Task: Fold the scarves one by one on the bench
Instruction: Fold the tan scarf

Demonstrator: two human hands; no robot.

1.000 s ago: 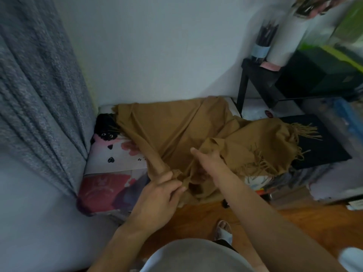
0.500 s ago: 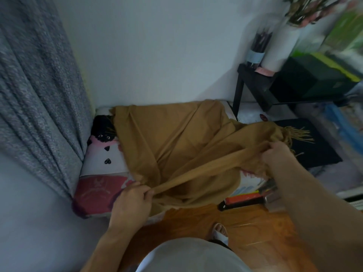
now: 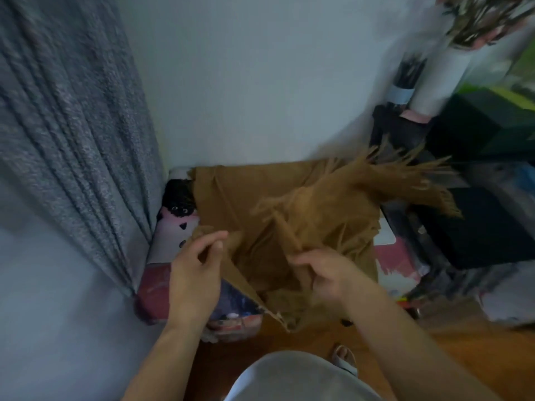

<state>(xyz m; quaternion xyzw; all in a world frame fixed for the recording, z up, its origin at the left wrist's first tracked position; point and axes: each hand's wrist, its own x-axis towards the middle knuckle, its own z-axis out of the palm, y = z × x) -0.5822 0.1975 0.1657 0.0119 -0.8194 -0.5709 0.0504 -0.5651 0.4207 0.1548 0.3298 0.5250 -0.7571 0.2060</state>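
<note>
Head view: a tan fringed scarf [image 3: 289, 204] lies rumpled across the bench [image 3: 162, 296], which carries a printed cartoon cover and stands against the white wall beside a grey curtain [image 3: 72, 140]. The left hand [image 3: 194, 273] pinches one edge of the scarf between thumb and fingertips. The right hand [image 3: 327, 273] has its grip curled round another gathered edge, lifting it clear of the bench, while a fringed end [image 3: 411, 175] hangs blurred in the air toward the right. The cloth looks light, soft and limp, so it should drape and slide instead of holding a crease. Corners or the hemmed edge just inside the fringe seem the best places to hold, since loose tassels would likely slip or tangle.
</note>
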